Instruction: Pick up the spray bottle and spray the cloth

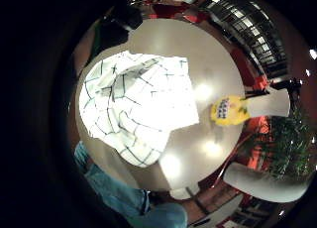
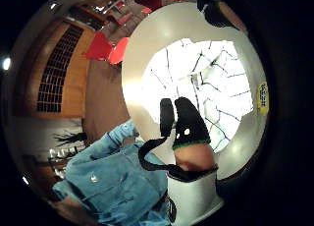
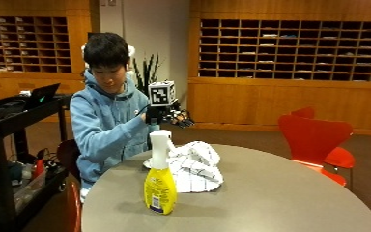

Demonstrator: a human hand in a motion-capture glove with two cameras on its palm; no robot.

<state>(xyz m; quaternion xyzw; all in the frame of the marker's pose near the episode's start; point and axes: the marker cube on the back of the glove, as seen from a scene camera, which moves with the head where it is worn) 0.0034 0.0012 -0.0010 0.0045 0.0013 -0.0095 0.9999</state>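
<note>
At a round worktop (image 3: pixel 269 193), we see a seated person in a blue hooded top hold the gloved right hand (image 3: pixel 163 115) raised in the air above the crumpled white checked cloth (image 3: pixel 192 166), touching nothing. Its fingers (image 2: pixel 189 120) look extended and released, grasping nothing. The yellow spray bottle (image 3: pixel 160 181) with its white trigger head stands upright on the worktop just beside the cloth, at the side away from the person. A red chair (image 3: pixel 317 140) stands beside the worktop.

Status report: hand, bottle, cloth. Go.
Gloved right hand raised above the cloth, holding nothing. Spray bottle upright on the table, untouched. Nothing in the way.
</note>
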